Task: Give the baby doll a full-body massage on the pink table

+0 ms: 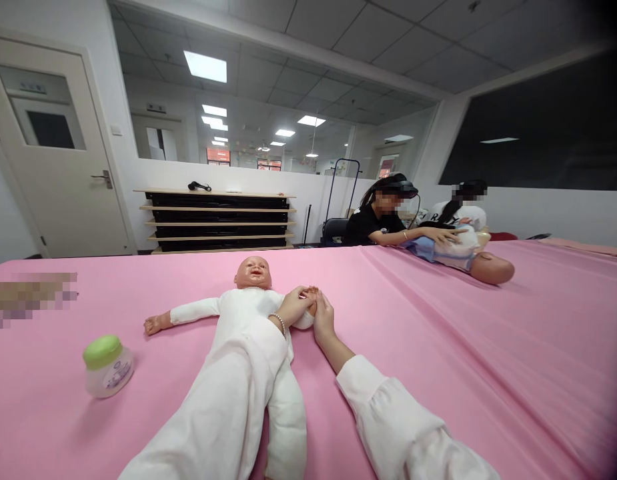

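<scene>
A baby doll (254, 273) with a white cloth body lies on its back on the pink sheet (418, 373). My left hand (294, 308), with a beaded bracelet at the wrist, reaches across the doll's chest and is closed on the doll's hand (313, 293). From the other side my right hand (324, 316) is closed on the same doll's hand, its fingers pointing up. Between my hands only the doll's small fingers and part of its forearm show. The doll's other arm (193, 312) stretches out to the left. My left sleeve hides part of its body and legs.
A jar with a green lid (108, 365) stands on the sheet at the left. Across the table at the right, a person (383, 220) in a black shirt has a hand on another doll (491, 267); a second person (455, 213) sits behind. Shelves (218, 223) stand along the wall.
</scene>
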`<state>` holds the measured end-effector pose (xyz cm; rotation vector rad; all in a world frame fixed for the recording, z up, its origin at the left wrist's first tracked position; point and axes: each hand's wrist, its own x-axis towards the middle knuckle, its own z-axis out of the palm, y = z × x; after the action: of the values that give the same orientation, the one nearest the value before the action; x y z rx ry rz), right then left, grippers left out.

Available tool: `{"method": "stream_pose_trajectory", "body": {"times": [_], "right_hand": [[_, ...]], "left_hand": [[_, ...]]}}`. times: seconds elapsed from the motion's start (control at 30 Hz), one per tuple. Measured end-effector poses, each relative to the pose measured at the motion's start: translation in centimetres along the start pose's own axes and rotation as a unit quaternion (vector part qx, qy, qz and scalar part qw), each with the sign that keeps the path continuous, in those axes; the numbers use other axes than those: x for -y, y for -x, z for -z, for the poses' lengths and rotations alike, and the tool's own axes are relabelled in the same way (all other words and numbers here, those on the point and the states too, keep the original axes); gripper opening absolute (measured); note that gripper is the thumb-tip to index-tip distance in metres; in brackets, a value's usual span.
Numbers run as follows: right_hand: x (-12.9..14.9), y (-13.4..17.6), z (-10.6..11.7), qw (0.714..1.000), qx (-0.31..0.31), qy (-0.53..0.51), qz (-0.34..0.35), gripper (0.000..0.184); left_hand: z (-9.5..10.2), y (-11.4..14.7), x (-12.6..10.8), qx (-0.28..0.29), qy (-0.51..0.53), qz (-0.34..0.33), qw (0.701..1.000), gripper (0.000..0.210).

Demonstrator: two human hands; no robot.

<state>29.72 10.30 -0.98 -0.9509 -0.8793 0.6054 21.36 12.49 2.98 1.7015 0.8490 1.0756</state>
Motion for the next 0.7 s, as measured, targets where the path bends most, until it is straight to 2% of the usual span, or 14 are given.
{"method": "stream_pose_trajectory", "body": {"times": [0.17,0.33,0.43,0.57,0.7], "right_hand": [[0.1,-0.1,0.2,0.999,0.001,-0.016,-0.031,0.047],[0.9,1.1,-0.2,0.993,0.045,0.092,0.064,0.048],[1.3,1.6,-0.4,0.987,0.061,0.132,0.073,0.047],[1.4,1.4,-0.4,0.986,0.027,0.148,0.075,0.038],[1.4,0.8,-0.2,0.991,-0.024,0.117,0.065,0.033]], "left_hand": [[0.1,-0.2,0.5,0.009,-0.008,-0.015,1.0,0.01],[0.7,-0.5,0.5,-0.03,-0.032,-0.016,0.999,0.018],[0.9,-0.5,0.3,-0.033,-0.033,-0.02,0.999,0.023],[0.7,-0.5,0.4,-0.011,-0.015,-0.03,0.999,0.027],[0.2,-0.4,0.6,0.021,0.006,-0.033,0.999,0.016]]}}
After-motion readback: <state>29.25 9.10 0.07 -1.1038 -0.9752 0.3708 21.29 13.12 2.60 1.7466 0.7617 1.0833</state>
